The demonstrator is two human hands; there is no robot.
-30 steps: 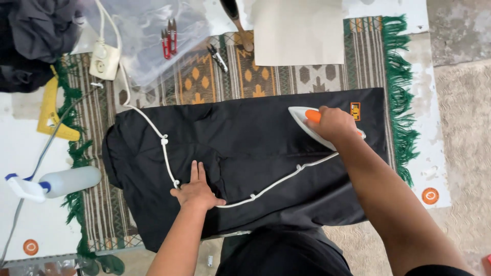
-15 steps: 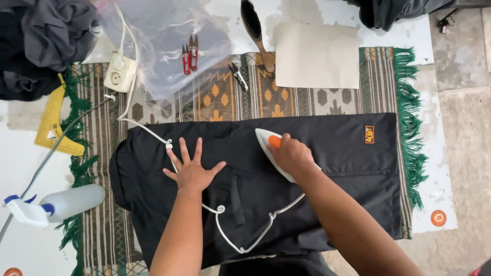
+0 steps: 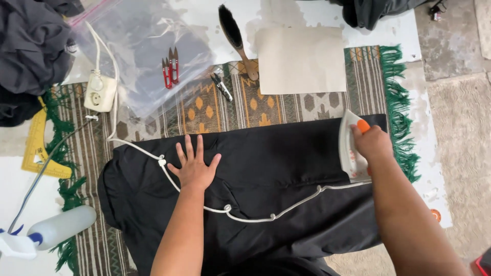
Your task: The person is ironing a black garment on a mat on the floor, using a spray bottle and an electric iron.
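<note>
A black garment (image 3: 276, 168) lies spread over a patterned rug with green fringe (image 3: 204, 110). My left hand (image 3: 195, 166) lies flat on the cloth at its left part, fingers spread. My right hand (image 3: 372, 143) grips the orange handle of a white electric iron (image 3: 350, 145) at the garment's right end. The iron's white cord (image 3: 255, 212) trails across the cloth, passes under my left hand and runs up to a white socket block (image 3: 99, 92).
A clear plastic bag (image 3: 140, 51) with red snips (image 3: 170, 71) lies at the back left, next to small metal clippers (image 3: 221, 86), a wooden brush (image 3: 236, 38) and a beige paper sheet (image 3: 302, 59). A spray bottle (image 3: 51, 232) and yellow ruler (image 3: 37, 148) lie left.
My right hand has slid the iron from the middle of the garment to its right end. My left hand has shifted right and stays flat on the cloth.
</note>
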